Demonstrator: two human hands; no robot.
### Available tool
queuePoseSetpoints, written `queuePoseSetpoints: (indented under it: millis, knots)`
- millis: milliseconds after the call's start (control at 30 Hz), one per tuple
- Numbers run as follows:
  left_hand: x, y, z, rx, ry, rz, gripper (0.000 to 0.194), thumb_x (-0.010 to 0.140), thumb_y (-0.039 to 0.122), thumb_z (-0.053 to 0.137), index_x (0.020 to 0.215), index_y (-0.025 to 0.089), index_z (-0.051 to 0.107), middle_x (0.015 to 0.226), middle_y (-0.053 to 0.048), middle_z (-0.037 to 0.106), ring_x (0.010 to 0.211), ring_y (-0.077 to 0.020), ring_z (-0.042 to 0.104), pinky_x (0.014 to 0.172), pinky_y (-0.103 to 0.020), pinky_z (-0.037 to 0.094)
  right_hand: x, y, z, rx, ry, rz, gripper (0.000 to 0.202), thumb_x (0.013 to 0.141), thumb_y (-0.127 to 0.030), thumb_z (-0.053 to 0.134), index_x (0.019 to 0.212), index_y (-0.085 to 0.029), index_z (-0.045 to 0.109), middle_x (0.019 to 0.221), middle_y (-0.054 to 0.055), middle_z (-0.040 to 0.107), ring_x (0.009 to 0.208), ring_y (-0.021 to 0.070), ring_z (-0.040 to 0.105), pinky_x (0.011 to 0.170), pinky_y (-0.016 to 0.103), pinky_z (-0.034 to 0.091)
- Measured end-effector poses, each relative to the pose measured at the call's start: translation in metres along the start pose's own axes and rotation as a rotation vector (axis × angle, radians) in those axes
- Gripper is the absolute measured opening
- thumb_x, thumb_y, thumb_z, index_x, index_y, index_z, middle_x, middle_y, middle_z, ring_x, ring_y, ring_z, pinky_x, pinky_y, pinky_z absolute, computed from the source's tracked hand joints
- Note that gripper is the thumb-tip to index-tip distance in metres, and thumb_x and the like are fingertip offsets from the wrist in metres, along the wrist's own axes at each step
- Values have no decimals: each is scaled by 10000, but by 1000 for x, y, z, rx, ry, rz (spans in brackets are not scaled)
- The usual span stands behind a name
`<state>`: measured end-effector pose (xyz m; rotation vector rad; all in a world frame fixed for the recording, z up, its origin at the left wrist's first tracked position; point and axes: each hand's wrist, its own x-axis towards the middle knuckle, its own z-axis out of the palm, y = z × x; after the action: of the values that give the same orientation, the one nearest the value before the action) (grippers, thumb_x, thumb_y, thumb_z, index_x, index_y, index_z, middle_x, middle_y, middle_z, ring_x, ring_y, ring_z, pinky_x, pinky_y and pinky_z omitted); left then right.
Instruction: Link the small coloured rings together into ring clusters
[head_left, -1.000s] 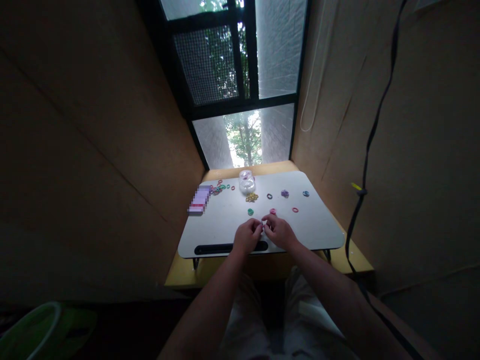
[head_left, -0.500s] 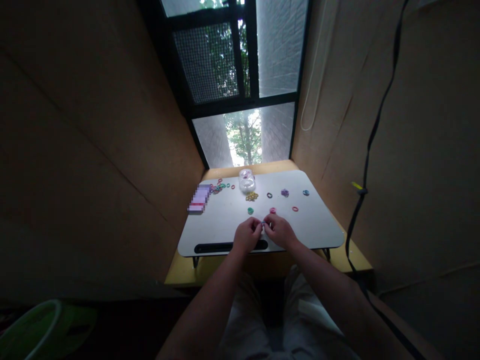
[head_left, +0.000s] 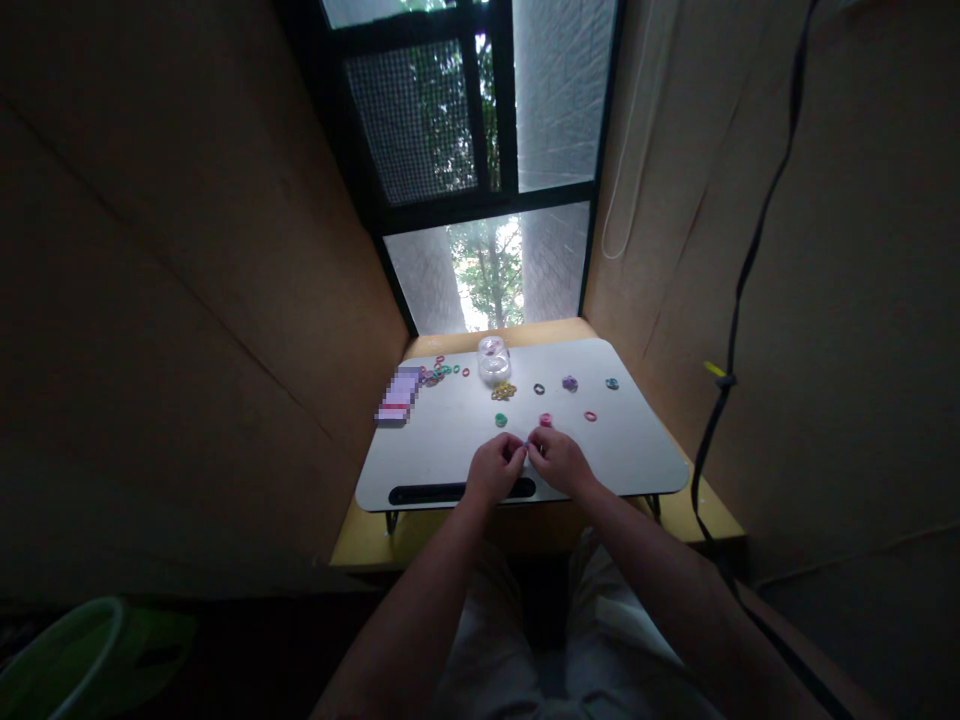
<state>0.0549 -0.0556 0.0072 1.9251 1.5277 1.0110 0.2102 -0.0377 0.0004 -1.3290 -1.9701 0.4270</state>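
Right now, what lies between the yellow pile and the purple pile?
Between the yellow pile and purple pile, the head view shows a dark ring.

On the table (head_left: 420,450), the container (head_left: 494,364) stands right of the ring pile (head_left: 433,376), before the window (head_left: 487,265).

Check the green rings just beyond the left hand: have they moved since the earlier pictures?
No. Against the black strip along the near edge of the table, the green rings lie in the same place.

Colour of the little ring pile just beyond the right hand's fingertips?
Pink. The ring pile shows best in the head view.
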Motion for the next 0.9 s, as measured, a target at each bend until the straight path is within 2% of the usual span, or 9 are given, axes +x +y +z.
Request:
queuePoseSetpoints:
  millis: [367, 633, 900]
  knots:
    - [1, 3, -1, 6, 60, 5, 126, 810, 285, 534, 802, 183, 607, 753, -5, 624, 685, -118, 540, 665, -244, 409, 0, -2, -1, 12, 1, 9, 130, 810, -260, 509, 732, -199, 592, 673, 4, 596, 597, 122, 499, 573, 230, 318]
    - [0, 3, -1, -35, 83, -62, 150, 822, 316, 524, 820, 181, 590, 697, 14, 620, 619, -103, 537, 613, -228, 387, 0, -2, -2, 3, -13, -1, 139, 808, -260, 508, 714, -197, 588, 655, 5, 592, 607, 126, 511, 584, 231, 331]
    - [1, 1, 1, -7, 57, -63, 136, 804, 305, 538, 811, 192, 614, 701, 12, 632, 624, -105, 550, 604, -229, 384, -1, -1, -2, 97, 14, -20, 102, 792, -227, 514, 785, -202, 613, 680, -5, 608, 565, 109, 499, 564, 217, 351]
